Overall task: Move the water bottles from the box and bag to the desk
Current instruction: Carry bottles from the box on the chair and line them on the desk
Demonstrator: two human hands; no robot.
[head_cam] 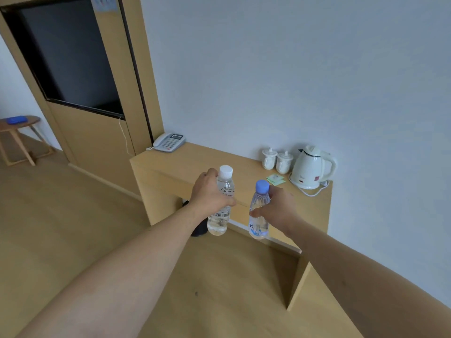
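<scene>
Bottles: two, both held up in the air in front of the bench (195, 162), not on it yet. L hand (210, 193) grips the white-cap bottle (220, 208) round its middle, fingers curled round the far side, thumb across the label w/ barcode. R hand (275, 208) grips the blue-cap bottle (259, 215), thumb on the near side at mid-body, fingers wrapped round behind just below the neck. Both bottles clear, upright w/ a slight tilt, close side by side but apart. Caps on both.

Bench is light wood, set against a pale wall (292, 69). On it: phone (169, 142) at the far left end, cord running off its left side; two white cups (277, 160) w/ lids, touching or nearly so, near the wall; white kettle (311, 168) on its base just right of the cups, cable looping toward the bench edge; green packets (275, 179) lying flat in front of the cups.

Left of the bench, a wood panel w/ a dark TV (70, 57) mounted on it. Far left, small round table (17, 132) w/ a blue item (16, 120) on top. Wood floor (61, 215). Something dark under the bench, mostly hidden behind the L wrist and bottle; can't tell what.
</scene>
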